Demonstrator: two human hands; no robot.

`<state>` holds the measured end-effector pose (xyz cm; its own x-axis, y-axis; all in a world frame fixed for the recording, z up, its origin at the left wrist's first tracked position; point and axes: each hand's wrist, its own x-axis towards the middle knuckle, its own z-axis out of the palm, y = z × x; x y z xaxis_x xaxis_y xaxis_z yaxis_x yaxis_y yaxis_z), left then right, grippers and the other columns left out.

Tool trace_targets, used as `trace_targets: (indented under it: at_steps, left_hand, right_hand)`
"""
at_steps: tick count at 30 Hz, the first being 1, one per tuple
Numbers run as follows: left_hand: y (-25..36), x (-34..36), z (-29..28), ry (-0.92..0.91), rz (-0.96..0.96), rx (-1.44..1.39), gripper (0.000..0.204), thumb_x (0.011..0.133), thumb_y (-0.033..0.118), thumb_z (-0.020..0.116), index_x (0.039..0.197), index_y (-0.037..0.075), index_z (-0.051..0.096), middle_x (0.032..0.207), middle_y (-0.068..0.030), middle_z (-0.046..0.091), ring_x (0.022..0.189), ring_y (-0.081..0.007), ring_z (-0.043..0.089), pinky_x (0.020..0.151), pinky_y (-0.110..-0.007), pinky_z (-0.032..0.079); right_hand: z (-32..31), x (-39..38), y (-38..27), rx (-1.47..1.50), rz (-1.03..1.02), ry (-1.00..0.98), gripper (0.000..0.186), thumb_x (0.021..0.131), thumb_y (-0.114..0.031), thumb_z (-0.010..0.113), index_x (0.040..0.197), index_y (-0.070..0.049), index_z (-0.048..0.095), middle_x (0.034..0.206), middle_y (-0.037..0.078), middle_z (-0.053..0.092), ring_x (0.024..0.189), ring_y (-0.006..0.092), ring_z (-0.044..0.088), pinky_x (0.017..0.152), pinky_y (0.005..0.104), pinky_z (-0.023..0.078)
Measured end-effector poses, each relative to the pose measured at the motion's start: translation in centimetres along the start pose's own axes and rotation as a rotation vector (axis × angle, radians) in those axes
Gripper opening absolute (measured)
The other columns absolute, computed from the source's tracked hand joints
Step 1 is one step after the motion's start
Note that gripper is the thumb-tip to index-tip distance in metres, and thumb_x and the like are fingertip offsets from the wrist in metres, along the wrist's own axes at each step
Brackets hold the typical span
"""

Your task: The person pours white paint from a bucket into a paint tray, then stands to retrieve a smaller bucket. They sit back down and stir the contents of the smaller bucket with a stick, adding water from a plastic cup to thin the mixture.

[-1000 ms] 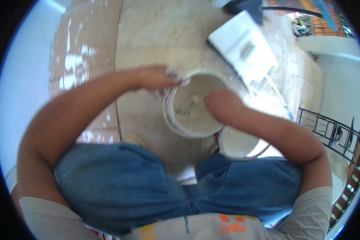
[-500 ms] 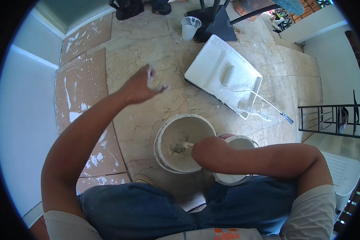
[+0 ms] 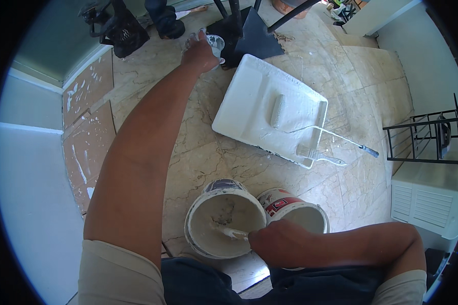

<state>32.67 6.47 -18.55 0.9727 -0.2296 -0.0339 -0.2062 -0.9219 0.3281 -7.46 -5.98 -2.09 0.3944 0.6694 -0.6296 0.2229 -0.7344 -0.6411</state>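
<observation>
My left hand stretches far forward, its fingers wrapped round a translucent plastic cup with white smears. The cup is by the black metal base of a stand. My right hand grips a pale, paint-smeared stick, whose far end reaches into a white bucket. Greyish residue clings to the bucket's inner wall; the stick's tip is hard to make out. Beside that bucket stands a second white bucket with a red label, partly hidden by my right hand and forearm.
Beyond the buckets lies a white paint tray with a roller and a paintbrush on it. A black stand is at the far side. Paint-spattered cardboard lines the left wall. A black metal rack is at right.
My left hand has gone from open above the floor to forward, closing round the cup. My right hand keeps the stick in the bucket. The view has shifted.
</observation>
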Motion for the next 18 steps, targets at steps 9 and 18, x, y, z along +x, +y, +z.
trace_targets:
  at_steps: [9, 18]
  left_hand:
    - [0.3, 2.8, 2.2, 0.011, 0.044, -0.071, 0.114, 0.074, 0.035, 0.088, 0.158, 0.006, 0.017, 0.153, -0.0268, 0.038, 0.143, -0.0447, 0.040, 0.115, -0.049, 0.041]
    - [-4.1, -6.1, -3.0, 0.265, 0.326, -0.182, 0.101, 0.071, 0.034, 0.091, 0.147, -0.002, 0.036, 0.145, -0.0242, 0.048, 0.137, -0.0375, 0.047, 0.114, -0.044, 0.041]
  right_hand:
    - [-0.1, -1.4, 0.8, 0.149, 0.039, 0.065, 0.012, 0.087, -0.008, 0.060, 0.085, 0.002, 0.067, 0.080, 0.022, 0.072, 0.080, 0.0380, 0.075, 0.068, 0.0476, 0.060]
    - [0.8, -1.6, 1.8, 0.054, 0.026, 0.048, 0.015, 0.085, -0.010, 0.065, 0.091, 0.003, 0.066, 0.084, 0.022, 0.072, 0.083, 0.0378, 0.074, 0.072, 0.0478, 0.059]
